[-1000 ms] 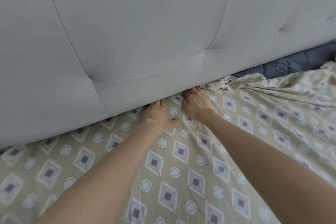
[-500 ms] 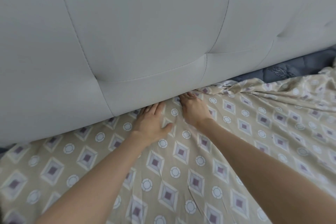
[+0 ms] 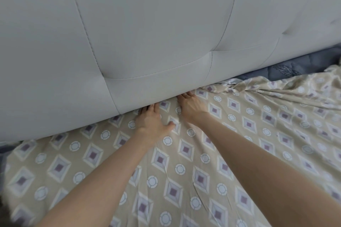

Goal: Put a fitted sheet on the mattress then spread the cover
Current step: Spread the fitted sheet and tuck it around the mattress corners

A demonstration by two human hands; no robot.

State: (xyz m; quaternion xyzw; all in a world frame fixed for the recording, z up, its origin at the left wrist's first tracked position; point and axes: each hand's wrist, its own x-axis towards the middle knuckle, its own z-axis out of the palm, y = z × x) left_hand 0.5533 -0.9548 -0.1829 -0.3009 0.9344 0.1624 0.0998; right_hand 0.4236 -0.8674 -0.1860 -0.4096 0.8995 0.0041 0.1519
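Beige sheet (image 3: pixel 184 180) patterned with purple-centred grey-white diamonds and white ringed circles, plain pale grey headboard (image 3: pixel 147 24) with stitched seams, dark blue-grey quilted mattress (image 3: pixel 295 68) with darker embroidered motif

The left hand (image 3: pixel 150 121) and right hand (image 3: pixel 190 105) rest side by side on the sheet (image 3: pixel 184 171), against the headboard (image 3: pixel 147 24); the mattress (image 3: pixel 287 69) shows at the far right.

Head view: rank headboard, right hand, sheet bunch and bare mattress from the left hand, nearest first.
1. Headboard, at the fingertips of the left hand.
2. Right hand, just to its right.
3. Sheet bunch, farther right.
4. Bare mattress, far upper right.
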